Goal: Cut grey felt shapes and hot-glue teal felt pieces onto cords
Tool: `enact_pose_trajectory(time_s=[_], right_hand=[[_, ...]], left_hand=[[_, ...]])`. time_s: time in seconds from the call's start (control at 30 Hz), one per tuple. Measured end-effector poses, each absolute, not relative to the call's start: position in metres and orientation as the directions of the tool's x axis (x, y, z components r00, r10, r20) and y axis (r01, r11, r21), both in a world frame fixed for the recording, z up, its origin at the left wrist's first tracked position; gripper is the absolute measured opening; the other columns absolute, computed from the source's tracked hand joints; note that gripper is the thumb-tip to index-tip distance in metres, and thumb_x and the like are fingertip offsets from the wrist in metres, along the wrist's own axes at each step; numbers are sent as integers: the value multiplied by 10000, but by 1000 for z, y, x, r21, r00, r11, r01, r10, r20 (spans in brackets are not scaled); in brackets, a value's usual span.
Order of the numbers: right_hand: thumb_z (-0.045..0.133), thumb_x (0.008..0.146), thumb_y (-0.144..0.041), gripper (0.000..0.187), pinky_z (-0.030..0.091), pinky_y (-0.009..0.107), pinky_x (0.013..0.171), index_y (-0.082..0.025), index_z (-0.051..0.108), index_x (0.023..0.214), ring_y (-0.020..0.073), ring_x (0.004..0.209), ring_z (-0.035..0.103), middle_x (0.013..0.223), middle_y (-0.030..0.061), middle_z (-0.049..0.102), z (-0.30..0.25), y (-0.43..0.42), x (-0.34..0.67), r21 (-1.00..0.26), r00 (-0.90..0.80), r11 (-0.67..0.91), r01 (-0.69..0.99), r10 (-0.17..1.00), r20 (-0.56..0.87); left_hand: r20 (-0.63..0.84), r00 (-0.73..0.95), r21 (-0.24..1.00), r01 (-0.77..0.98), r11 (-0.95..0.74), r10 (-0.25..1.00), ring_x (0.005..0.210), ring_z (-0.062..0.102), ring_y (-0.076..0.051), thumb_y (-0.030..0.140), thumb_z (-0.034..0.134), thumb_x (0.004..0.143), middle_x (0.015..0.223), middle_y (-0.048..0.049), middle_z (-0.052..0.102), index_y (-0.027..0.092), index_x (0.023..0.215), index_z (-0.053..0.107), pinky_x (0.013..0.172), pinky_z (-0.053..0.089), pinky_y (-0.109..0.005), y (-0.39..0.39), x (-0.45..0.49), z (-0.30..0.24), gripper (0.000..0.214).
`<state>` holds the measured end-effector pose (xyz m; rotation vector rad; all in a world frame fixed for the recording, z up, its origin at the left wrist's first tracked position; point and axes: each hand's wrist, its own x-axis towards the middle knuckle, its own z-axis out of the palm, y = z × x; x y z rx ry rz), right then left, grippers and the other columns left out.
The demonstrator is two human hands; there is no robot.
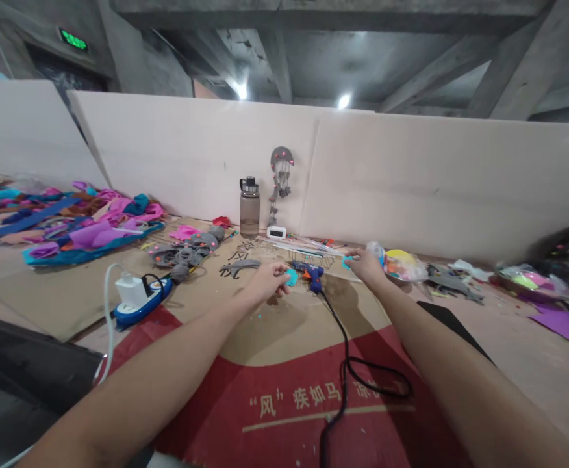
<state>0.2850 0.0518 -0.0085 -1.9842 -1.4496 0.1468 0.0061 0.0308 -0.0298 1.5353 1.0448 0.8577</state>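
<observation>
My left hand [267, 281] is closed in a pinch on a small round turquoise felt piece [291, 277], held just above the cardboard sheet [284, 318]. My right hand [365, 265] reaches further out, fingers closed on another small turquoise scrap [347, 262], next to a clear plastic bag of coloured bits [399, 264]. Between the two hands lies a blue glue gun with an orange trigger [311, 274]; its black cord [345, 364] runs back toward me across the red printed area.
A blue and white power strip [141, 300] with a white plug sits at left. Grey felt shapes [187, 252], a water bottle [249, 207], a small white clock [276, 232] and glue sticks [304, 248] stand by the white foam wall. Pink and teal felt heaps [84, 224] lie far left.
</observation>
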Motion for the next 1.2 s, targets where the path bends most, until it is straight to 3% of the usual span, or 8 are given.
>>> enact_pose_trajectory(time_s=[0.13,0.27,0.37,0.47,0.63,0.83,1.03,1.2], right_hand=[[570,739,-163,312,422,260,604,-97,731,998,174,632,603,796,102,710,-15,67,294,-486,390,-221,845,878,279],[561,730,-122,331,441,258,689,-117,744,1005,201,779,653,932,127,727,-26,80,295,-412,366,-235,881,889,276],[583,710,-124,245,447,293,797,-130,758,880,243,921,656,930,138,725,-33,86,296,-363,346,-240,900,900,265],[619,702,-173,183,419,386,907,-117,750,817,316,1070,611,974,188,710,-36,84,294,-324,340,-247,913,900,273],[589,740,-203,315,317,491,1034,-97,722,1006,356,1272,468,1214,230,629,-28,68,273,-354,326,-196,914,876,355],[466,862,-296,319,476,312,839,-151,679,1051,195,932,652,1058,96,707,-15,33,214,-537,193,42,843,907,373],[434,882,-488,367,461,260,601,-192,648,920,164,705,617,768,22,663,-26,-7,168,-762,69,212,612,945,319],[602,776,-354,175,411,234,526,-189,571,825,132,591,560,641,-20,584,-29,-18,162,-882,97,169,441,967,234]], left_hand=[[-14,404,927,347,-140,915,390,497,-89,132,532,851,523,25,569,142,1012,623,416,383,-184,23,11,-33,185],[22,491,914,344,-217,871,446,538,-115,134,518,845,546,7,578,137,1067,611,432,410,-202,19,15,-38,241],[46,503,920,315,-232,863,438,539,-118,124,522,831,558,16,580,136,1102,569,424,408,-206,21,17,-43,275],[49,509,915,321,-243,859,439,551,-116,124,526,826,550,22,577,138,1038,576,433,412,-203,23,19,-46,218],[44,505,924,308,-228,862,449,569,-105,134,562,809,553,26,584,153,895,580,446,428,-191,23,19,-48,91],[-20,443,983,171,-63,897,387,483,-53,207,595,846,539,36,580,145,847,579,421,375,-152,23,8,-35,63],[20,425,999,27,-35,905,415,467,-32,244,680,815,521,38,560,113,846,630,439,353,-137,28,1,-28,143],[33,436,995,68,-70,899,423,500,-50,349,757,752,507,26,576,118,844,619,438,339,-151,25,2,-28,284]])
